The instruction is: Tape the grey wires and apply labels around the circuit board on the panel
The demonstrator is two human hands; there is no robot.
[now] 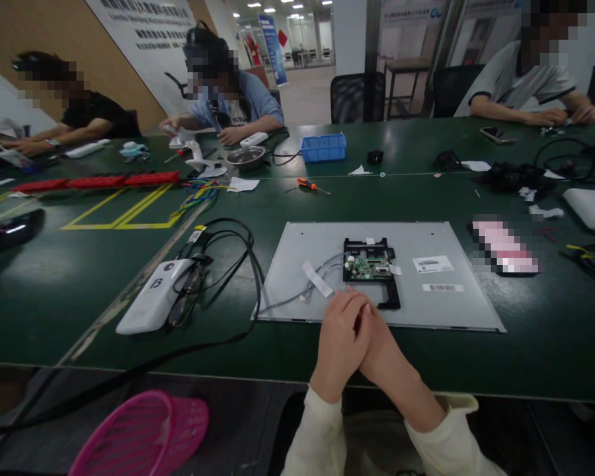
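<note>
My left hand [341,334] and my right hand [377,340] are clasped together, fingers folded over each other, at the front edge of a flat grey display panel [456,291]. Both are closed, and no object shows in or between them. Just beyond my fingers, a black plastic bracket [393,294] sits on the panel and frames a green circuit board [364,267]. Thin grey wires [322,271] run left from the board. A white strip of tape [317,279] lies across them. Two printed labels [432,264] are on the panel's right side.
Left of the panel are a white power bank [155,297] and a looped black cable [250,248]. A phone [506,246] lies to the right. Farther back are an orange screwdriver [307,184] and a blue bin [323,147]. A pink basket [143,436] stands below the table edge. Several people sit opposite.
</note>
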